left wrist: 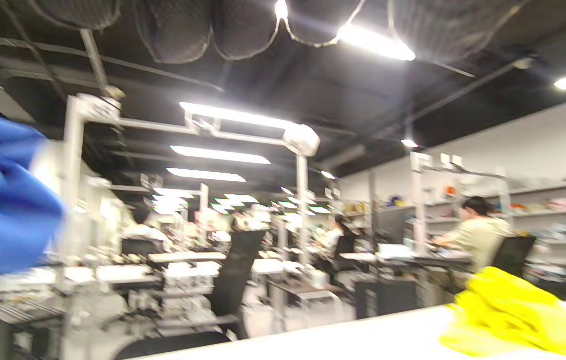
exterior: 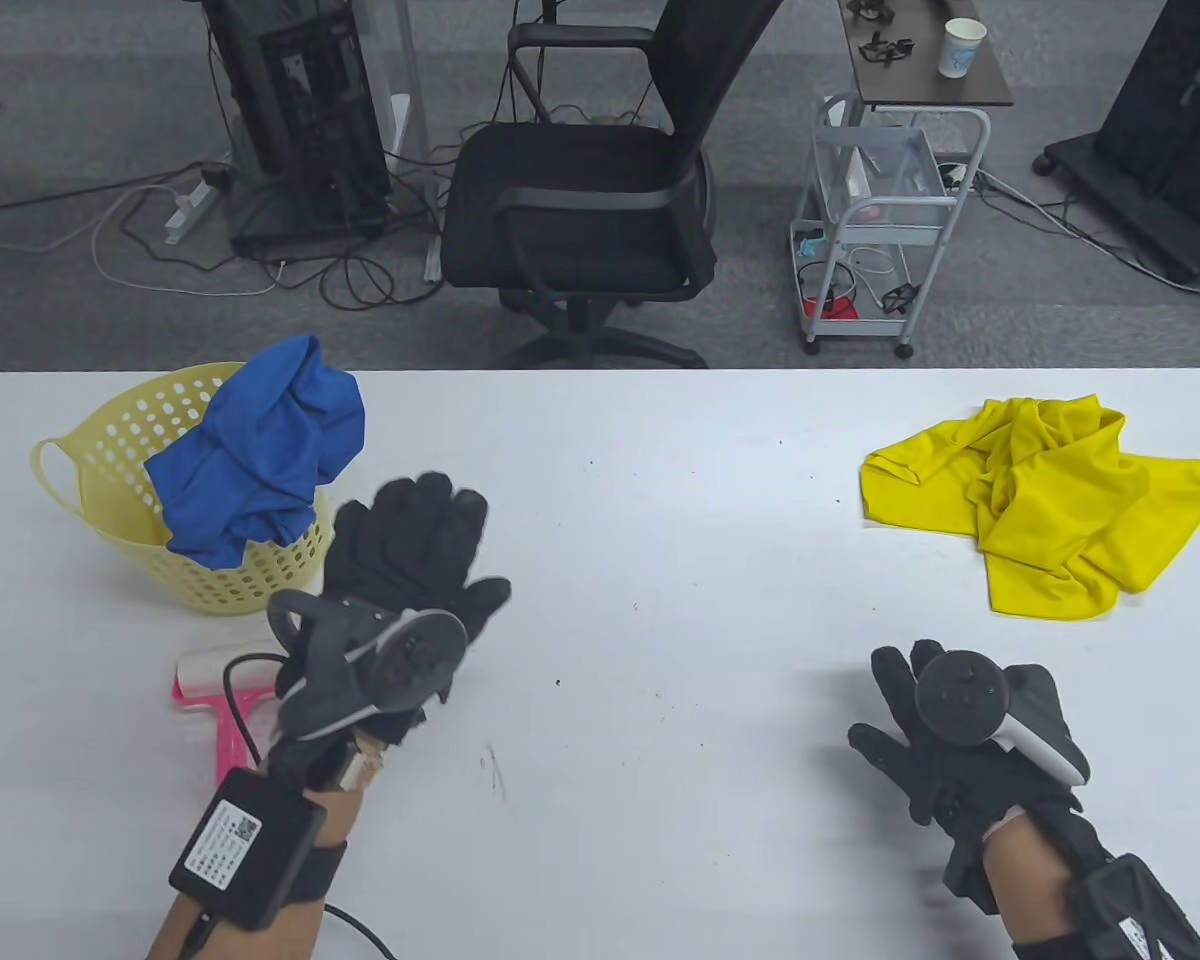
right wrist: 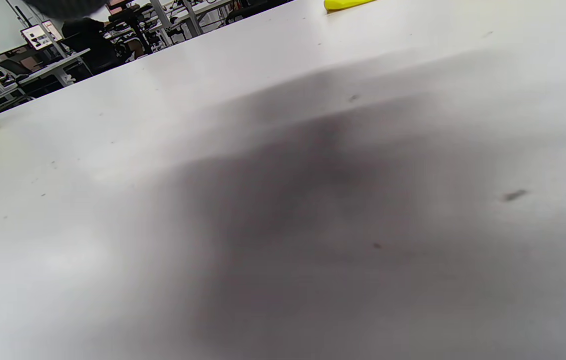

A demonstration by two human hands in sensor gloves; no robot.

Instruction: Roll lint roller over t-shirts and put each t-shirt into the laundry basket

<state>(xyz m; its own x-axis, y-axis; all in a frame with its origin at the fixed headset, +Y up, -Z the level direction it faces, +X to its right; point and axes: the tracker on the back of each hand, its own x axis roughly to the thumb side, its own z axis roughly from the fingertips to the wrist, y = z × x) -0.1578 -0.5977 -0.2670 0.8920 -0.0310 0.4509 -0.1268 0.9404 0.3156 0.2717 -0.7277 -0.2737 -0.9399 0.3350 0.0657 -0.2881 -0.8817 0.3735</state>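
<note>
The blue t-shirt (exterior: 260, 450) sat bunched in the yellow laundry basket (exterior: 90, 450) at the far left of the desk (exterior: 640, 520), spilling over the rim; it looked already dealt with, which is likely why nobody held it. The yellow t-shirt (exterior: 1050, 500) lay crumpled at the far right of the desk, well apart from the basket and untouched, so it seemed the next garment to be rolled. The pink lint roller (exterior: 210, 700) lay flat on the desk just in front of the basket, partly hidden under the left wrist, probably set down there to free both hands for the shirt.

The left hand (exterior: 410, 560) was raised just beside the basket, near the blue shirt, its grip wide with fingers spread and nothing in it. The right hand (exterior: 940, 740) hovered low over bare desk, near the yellow shirt but not touching it; its fingers were loosely extended and held nothing. The right wrist view showed only its shadow on the desk, with a sliver of yellow cloth far off.
</note>
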